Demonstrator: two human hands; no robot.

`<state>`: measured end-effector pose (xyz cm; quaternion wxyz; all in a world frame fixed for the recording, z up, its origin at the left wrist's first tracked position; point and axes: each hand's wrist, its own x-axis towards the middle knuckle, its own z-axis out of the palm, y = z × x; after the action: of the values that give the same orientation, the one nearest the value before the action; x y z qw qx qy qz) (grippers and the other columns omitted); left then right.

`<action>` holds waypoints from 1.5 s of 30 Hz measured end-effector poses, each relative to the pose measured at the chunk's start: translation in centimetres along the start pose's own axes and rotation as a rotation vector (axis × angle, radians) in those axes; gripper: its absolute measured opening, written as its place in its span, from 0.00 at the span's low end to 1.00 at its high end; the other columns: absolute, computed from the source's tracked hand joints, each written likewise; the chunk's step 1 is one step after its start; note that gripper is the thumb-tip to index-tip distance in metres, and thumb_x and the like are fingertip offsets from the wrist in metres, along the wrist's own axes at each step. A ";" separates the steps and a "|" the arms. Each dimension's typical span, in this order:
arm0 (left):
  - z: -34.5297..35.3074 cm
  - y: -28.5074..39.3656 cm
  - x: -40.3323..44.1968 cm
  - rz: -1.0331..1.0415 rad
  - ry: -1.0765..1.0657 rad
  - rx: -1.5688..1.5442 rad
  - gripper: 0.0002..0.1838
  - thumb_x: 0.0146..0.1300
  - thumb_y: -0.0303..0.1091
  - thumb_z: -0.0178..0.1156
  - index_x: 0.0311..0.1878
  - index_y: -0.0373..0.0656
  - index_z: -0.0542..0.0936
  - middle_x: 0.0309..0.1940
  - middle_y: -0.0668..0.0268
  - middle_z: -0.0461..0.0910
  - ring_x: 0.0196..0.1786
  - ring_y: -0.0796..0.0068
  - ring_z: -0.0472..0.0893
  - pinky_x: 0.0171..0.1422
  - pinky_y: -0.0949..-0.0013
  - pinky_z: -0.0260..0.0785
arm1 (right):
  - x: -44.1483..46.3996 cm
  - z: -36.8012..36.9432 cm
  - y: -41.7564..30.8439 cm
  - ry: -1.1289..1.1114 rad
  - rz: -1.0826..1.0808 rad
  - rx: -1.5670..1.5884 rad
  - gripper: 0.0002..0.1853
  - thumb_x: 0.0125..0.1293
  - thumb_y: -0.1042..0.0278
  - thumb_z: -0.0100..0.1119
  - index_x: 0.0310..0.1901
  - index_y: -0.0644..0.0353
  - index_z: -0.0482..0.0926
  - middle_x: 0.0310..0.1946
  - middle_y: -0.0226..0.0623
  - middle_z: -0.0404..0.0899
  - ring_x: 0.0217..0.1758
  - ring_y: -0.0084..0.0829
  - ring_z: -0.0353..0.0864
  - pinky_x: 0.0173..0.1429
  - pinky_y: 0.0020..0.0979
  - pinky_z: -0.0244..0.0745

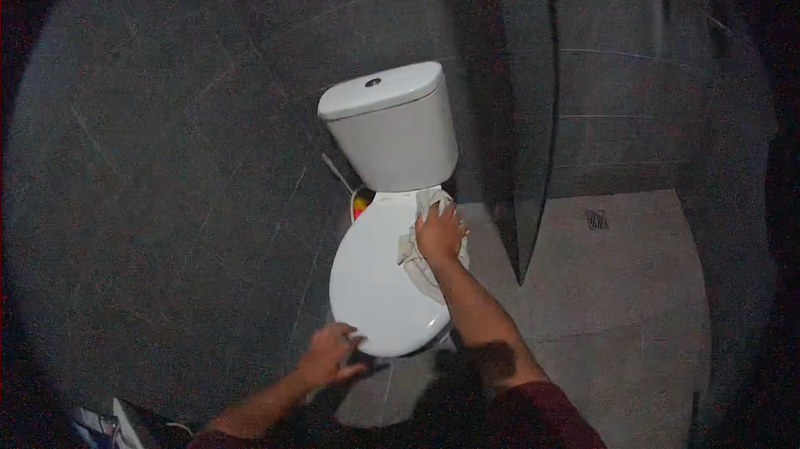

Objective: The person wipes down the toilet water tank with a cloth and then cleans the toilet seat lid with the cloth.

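Note:
A white toilet lid (371, 274) lies closed in the middle of the view, below the white cistern (396, 141). My right hand (442, 236) presses a crumpled pale cloth (429, 278) onto the right side of the lid, near the hinges. Its fingers are bent over the cloth and partly bury themselves in the folds. At the front left edge of the lid is my left hand (329, 353), with fingers apart and nothing in it. The fingertips reach the rim; whether they touch it I cannot tell.
A dark flush button (372, 82) tops the cistern. Behind the lid's left side stands something red and yellow (360, 204). A dark partition edge (533, 199) rises at right, by a floor drain (596, 220). White-edged items (125, 424) sit at lower left.

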<state>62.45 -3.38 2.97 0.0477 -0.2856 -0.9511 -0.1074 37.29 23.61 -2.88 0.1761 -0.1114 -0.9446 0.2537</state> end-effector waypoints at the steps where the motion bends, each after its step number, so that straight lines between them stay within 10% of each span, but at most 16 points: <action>1: 0.2 1.2 -0.4 0.214 -0.089 0.052 0.29 0.67 0.43 0.75 0.66 0.43 0.78 0.63 0.47 0.75 0.68 0.44 0.75 0.71 0.41 0.68 | -0.7 -0.2 0.4 0.021 0.005 0.017 0.33 0.77 0.44 0.57 0.74 0.58 0.73 0.76 0.58 0.66 0.74 0.56 0.72 0.71 0.68 0.68; 8: 2.4 -0.6 2.7 0.160 -0.190 0.078 0.28 0.64 0.44 0.75 0.63 0.44 0.79 0.58 0.52 0.79 0.63 0.48 0.78 0.64 0.49 0.76 | -3.5 -2.5 2.6 -0.085 -0.070 0.032 0.34 0.75 0.46 0.61 0.74 0.59 0.72 0.77 0.58 0.63 0.80 0.62 0.62 0.72 0.67 0.68; 24: 1.6 -2.0 2.1 0.282 -0.159 0.212 0.27 0.66 0.51 0.71 0.60 0.42 0.81 0.69 0.58 0.79 0.54 0.57 0.80 0.57 0.55 0.80 | 3.1 1.2 0.9 -0.077 0.062 0.209 0.30 0.75 0.49 0.61 0.69 0.63 0.75 0.66 0.59 0.76 0.61 0.58 0.83 0.65 0.60 0.79; 33: 2.0 -2.1 2.8 0.283 -0.090 0.250 0.27 0.67 0.51 0.71 0.64 0.47 0.81 0.69 0.61 0.80 0.56 0.58 0.81 0.57 0.53 0.75 | -3.4 2.0 9.4 0.152 -0.335 0.319 0.30 0.78 0.50 0.56 0.71 0.64 0.74 0.66 0.62 0.78 0.66 0.66 0.79 0.69 0.60 0.76; 39: -2.6 0.1 2.2 0.162 -0.107 0.144 0.27 0.68 0.52 0.70 0.65 0.48 0.82 0.71 0.63 0.80 0.61 0.57 0.81 0.60 0.51 0.73 | -2.6 -0.3 17.2 -0.286 0.367 0.696 0.32 0.82 0.45 0.50 0.66 0.72 0.78 0.60 0.66 0.82 0.62 0.64 0.84 0.67 0.51 0.77; 45: -8.2 -1.0 4.6 0.232 0.088 0.246 0.26 0.66 0.45 0.72 0.64 0.47 0.83 0.70 0.61 0.82 0.64 0.54 0.82 0.63 0.50 0.72 | -3.0 -3.8 17.6 -0.053 0.264 1.021 0.33 0.84 0.44 0.44 0.64 0.71 0.80 0.59 0.55 0.86 0.64 0.49 0.84 0.71 0.44 0.72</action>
<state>58.29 -3.60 11.47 0.1359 -0.3805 -0.9147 0.0037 43.60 39.32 -9.73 0.1503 -0.1229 -0.6827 0.7044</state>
